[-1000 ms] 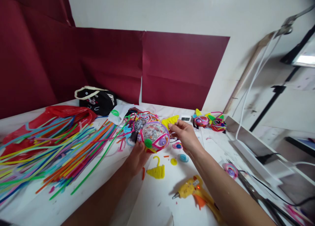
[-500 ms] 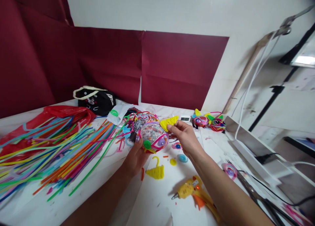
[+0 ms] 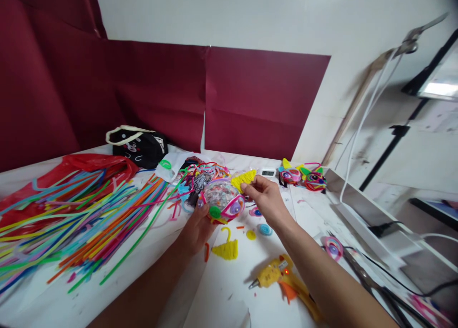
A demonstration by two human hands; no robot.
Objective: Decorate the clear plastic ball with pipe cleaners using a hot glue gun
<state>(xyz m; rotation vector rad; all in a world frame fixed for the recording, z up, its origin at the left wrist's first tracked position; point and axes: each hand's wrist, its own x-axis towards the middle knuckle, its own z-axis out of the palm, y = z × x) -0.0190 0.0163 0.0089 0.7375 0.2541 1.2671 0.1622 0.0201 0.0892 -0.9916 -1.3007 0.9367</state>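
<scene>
My left hand grips a clear glittery ball from below; the ball is wrapped with pink pipe cleaner, a purple eye and a green dot. My right hand pinches a yellow pipe-cleaner triangle and holds it against the ball's upper right side. Both hands hover just above the white table. On the table under them lie a yellow pipe-cleaner cone with a hook, a small yellow disc and a blue coil.
A large spread of coloured pipe cleaners covers the left, over a red plastic bag. A black bag stands at the back. A yellow glue gun lies near my right forearm. Two finished decorated pieces and scissors are on the right.
The ball has sunk slightly and shifted left in my left hand. My right hand has brought the yellow triangle down and left until it meets the ball's top.
</scene>
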